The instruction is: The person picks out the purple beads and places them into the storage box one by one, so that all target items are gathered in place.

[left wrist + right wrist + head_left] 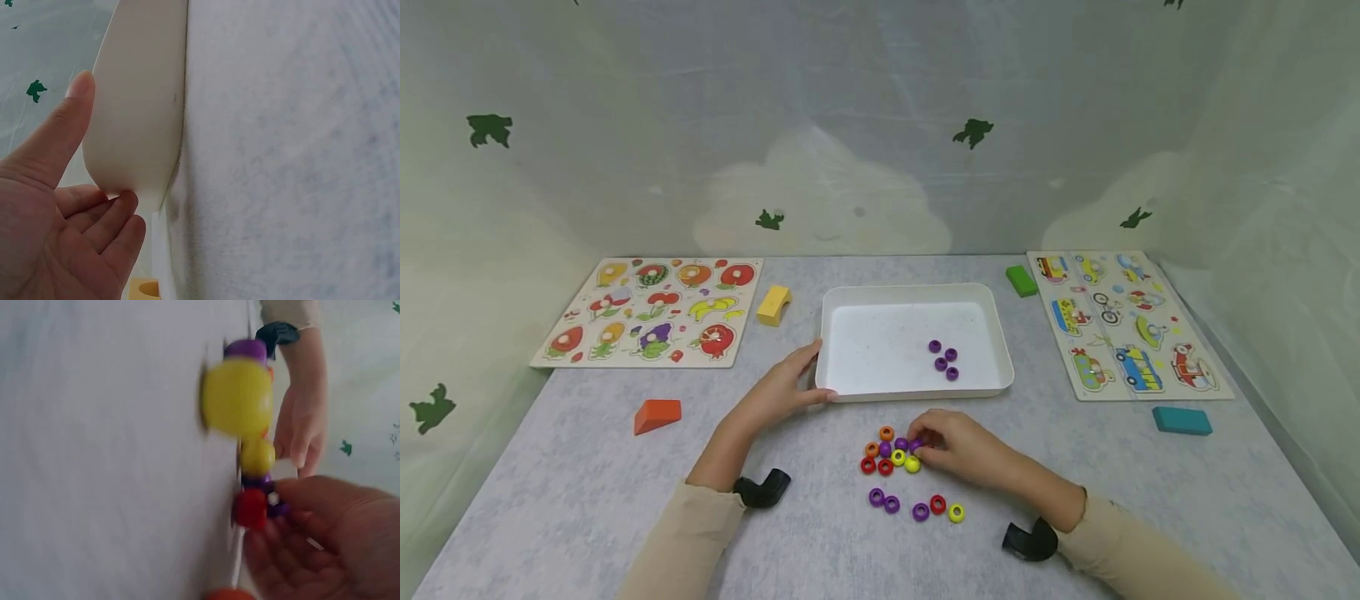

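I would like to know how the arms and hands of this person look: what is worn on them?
Long beige sleeves cover the forearms: the left sleeve and the right sleeve. By each cuff is a curved, tube-like attachment: left black piece, right black piece. The left hand and right hand wear no gloves.

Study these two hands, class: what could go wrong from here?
The right hand pinches a purple bead beside a yellow bead, which it might knock away.

The left hand holds the tray by its near left corner; a tug could set the four loose purple beads inside rolling.
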A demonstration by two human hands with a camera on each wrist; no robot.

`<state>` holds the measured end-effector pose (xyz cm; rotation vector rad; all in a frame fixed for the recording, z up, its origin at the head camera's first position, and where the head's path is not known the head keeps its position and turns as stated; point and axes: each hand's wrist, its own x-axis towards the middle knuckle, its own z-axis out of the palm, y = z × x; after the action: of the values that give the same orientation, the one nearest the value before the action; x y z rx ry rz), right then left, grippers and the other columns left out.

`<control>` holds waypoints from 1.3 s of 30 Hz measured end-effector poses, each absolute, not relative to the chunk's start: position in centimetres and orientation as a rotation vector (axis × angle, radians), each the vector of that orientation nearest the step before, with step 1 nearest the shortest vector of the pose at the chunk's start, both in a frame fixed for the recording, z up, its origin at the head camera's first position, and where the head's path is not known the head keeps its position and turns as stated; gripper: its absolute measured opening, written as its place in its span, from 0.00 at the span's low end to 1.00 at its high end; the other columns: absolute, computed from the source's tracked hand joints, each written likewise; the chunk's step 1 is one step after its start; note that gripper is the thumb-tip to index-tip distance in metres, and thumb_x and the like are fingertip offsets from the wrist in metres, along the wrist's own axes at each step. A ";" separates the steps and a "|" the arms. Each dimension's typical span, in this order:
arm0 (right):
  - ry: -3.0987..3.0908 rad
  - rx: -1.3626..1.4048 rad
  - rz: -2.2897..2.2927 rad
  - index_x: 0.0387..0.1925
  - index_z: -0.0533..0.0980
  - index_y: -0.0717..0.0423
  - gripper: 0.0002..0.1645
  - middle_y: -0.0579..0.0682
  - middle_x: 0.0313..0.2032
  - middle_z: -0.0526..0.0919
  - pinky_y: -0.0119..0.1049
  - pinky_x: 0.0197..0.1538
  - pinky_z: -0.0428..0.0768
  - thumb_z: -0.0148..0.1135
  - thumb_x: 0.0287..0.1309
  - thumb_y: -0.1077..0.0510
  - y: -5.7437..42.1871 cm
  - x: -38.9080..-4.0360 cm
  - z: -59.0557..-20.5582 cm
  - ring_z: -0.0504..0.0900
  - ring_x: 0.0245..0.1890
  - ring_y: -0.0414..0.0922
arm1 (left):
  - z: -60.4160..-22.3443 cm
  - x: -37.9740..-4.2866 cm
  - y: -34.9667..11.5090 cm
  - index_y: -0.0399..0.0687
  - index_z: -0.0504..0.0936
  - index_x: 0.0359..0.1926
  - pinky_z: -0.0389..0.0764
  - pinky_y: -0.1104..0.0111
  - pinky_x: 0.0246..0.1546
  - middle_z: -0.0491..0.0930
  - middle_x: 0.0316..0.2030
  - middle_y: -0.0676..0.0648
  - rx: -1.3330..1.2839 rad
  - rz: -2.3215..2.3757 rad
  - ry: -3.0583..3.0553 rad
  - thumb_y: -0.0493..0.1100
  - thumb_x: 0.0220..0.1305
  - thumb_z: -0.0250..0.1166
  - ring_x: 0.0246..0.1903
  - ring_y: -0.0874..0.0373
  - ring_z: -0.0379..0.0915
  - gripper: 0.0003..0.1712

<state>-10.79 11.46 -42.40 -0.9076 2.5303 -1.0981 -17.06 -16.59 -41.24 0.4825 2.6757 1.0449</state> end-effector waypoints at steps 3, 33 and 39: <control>2.578 -0.913 -1.176 0.34 0.73 0.51 0.08 0.37 0.30 0.73 0.25 0.32 0.72 0.57 0.47 0.59 11.7 -11.5 -41.5 0.70 0.29 0.32 | -41.3 -17.1 -16.6 0.47 0.46 0.62 0.54 0.59 0.53 0.49 0.60 0.45 0.485 1.051 2.672 0.61 0.39 0.62 0.57 0.52 0.46 0.53; 2.802 -0.444 -1.105 0.37 0.72 0.54 0.13 0.47 0.34 0.74 0.33 0.39 0.72 0.58 0.46 0.57 13.2 -20.3 -41.5 0.71 0.35 0.41 | -41.3 -17.1 -16.6 0.48 0.47 0.62 0.55 0.60 0.53 0.49 0.59 0.45 0.487 1.060 2.671 0.61 0.38 0.62 0.57 0.52 0.47 0.53; 2.713 -0.838 -1.308 0.40 0.71 0.58 0.17 0.53 0.37 0.74 0.38 0.39 0.72 0.59 0.45 0.57 12.7 -17.4 -40.0 0.72 0.37 0.47 | -41.2 -17.1 -16.6 0.48 0.47 0.62 0.55 0.59 0.53 0.49 0.60 0.46 0.484 1.065 2.669 0.60 0.39 0.62 0.57 0.52 0.46 0.52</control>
<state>-17.35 12.69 -40.02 -0.8378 2.7126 -1.3081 -17.08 -16.63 -41.25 0.4840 2.6695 1.0654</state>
